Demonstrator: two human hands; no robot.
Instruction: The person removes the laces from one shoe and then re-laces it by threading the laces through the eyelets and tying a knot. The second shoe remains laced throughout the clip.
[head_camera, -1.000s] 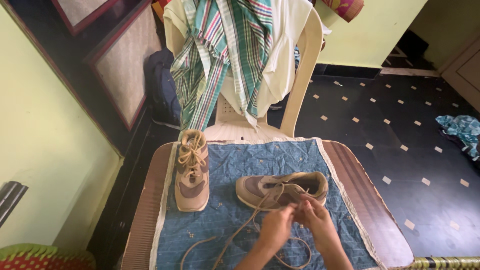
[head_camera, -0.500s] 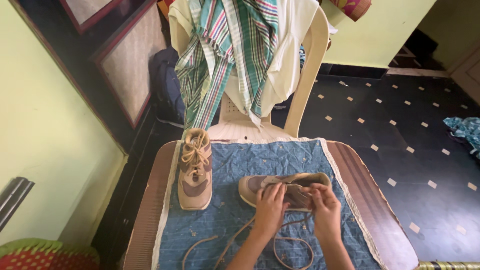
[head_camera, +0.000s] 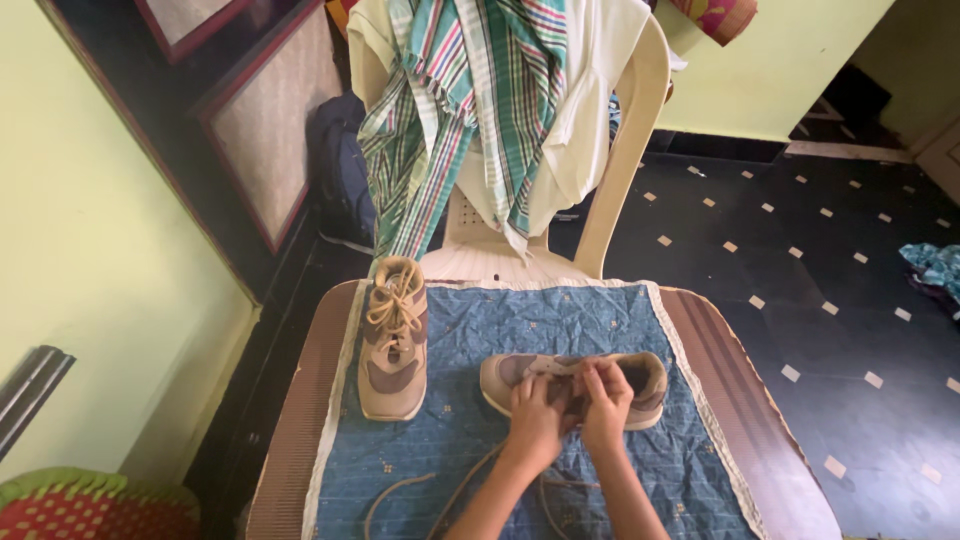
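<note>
The tan lace-up shoe (head_camera: 392, 345) at the desk's (head_camera: 300, 440) left edge is laced and tied, while both hands, the left hand (head_camera: 535, 418) and right hand (head_camera: 603, 395), pinch the loose tan lace (head_camera: 470, 480) over the second tan shoe (head_camera: 640, 385) (each grip closed on it), mostly unthreaded.

Both hands, left (head_camera: 535, 420) and right (head_camera: 605, 400), pinch the lace (head_camera: 455, 490) over a tan shoe (head_camera: 640, 385) lying sideways on a blue cloth (head_camera: 520, 320). A laced shoe (head_camera: 392, 340) stands nearby, before a chair (head_camera: 620, 160).

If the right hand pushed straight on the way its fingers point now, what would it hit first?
Probably the tan, brown-panelled shoe lying sideways on the blue cloth: the right hand already rests at its opening. Depth beyond is unclear.
</note>
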